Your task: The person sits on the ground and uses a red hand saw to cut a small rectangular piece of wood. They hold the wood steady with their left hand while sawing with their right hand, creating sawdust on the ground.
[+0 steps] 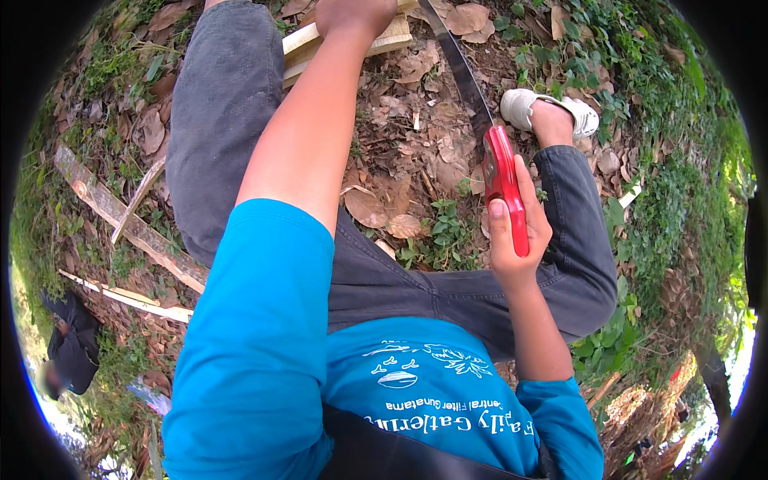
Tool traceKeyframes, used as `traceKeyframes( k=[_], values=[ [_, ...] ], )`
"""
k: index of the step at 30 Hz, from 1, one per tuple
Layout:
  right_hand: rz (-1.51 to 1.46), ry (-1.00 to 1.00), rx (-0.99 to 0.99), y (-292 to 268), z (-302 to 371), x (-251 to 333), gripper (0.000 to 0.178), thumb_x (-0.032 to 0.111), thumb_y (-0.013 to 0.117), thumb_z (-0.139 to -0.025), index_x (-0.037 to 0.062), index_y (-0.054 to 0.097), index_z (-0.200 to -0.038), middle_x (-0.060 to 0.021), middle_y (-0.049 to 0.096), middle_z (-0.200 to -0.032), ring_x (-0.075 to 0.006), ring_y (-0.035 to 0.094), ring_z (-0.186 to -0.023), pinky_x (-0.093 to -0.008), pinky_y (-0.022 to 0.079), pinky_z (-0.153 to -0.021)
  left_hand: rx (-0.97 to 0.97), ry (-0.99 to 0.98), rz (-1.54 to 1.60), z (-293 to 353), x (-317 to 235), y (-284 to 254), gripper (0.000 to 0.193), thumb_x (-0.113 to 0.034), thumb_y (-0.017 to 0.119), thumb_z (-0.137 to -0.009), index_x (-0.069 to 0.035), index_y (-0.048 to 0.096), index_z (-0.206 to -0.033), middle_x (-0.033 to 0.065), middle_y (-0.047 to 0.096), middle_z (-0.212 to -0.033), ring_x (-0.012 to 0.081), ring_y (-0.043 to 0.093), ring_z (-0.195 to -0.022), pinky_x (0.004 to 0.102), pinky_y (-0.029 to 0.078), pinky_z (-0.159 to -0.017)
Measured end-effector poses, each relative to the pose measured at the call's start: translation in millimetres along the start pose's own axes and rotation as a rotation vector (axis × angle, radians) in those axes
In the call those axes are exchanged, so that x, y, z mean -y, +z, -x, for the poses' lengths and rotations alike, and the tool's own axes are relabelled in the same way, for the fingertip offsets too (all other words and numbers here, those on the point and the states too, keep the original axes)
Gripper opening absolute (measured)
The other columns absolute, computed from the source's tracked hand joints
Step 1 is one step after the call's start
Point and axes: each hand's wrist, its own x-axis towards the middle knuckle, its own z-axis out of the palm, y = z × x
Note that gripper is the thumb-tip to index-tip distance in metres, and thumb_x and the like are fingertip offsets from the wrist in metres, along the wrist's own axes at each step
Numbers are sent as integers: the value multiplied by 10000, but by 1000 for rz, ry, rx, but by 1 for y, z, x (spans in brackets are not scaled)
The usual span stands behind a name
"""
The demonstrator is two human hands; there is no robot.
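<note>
Red-handled saw (499, 152) sits grasped in the right hand (526, 246), beside the right shin (573, 196), blade (462, 68) reaching toward split wood (392, 37). Over that lies the left hand (356, 14) (grip hidden, I can't tell); I'd keep it clear of the cutting line.

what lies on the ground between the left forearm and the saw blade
In the head view, dry brown leaves and a small pale chip show between the left forearm and the saw blade.
</note>
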Motion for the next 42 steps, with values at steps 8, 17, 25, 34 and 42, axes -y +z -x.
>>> traceKeyframes(
  k=[8,17,25,34,42],
  values=[
    [-174,-160,-120,100,-207,-49,390,154,709,-993,28,662,-1358,-2,704,-1030,-28,579,-815,-196,483,-719,-75,121,46,7,0,13,359,-324,505,-942,-63,742,-877,182,745,-960,357,725,-923,483,574,-862],
    [-135,140,-41,17,-28,-11,541,129,670,-1004,1,514,-1506,-83,699,-1213,-71,604,-910,-227,498,-830,-43,20,30,5,6,12,431,-367,469,-935,-51,759,-896,206,743,-987,374,724,-955,495,573,-863],
    [-18,-124,-146,53,-72,-33,541,75,684,-981,11,526,-1495,-66,713,-1117,-60,590,-861,-216,501,-784,-112,144,-11,-7,6,24,388,-355,506,-928,-59,757,-912,189,736,-994,375,719,-920,499,574,-854],
    [-165,114,84,7,-92,-43,544,125,679,-1004,60,520,-1520,4,675,-1078,-13,510,-776,-174,437,-688,-50,-28,24,-5,-1,4,367,-315,474,-951,-56,731,-924,194,735,-990,389,722,-929,507,575,-833],
    [-194,164,89,-7,-41,-5,563,113,690,-990,67,517,-1523,-45,694,-1206,-33,558,-870,-203,477,-802,-34,175,3,25,5,6,460,-368,402,-975,-73,754,-956,169,757,-1006,374,724,-938,503,575,-847]
  ],
)
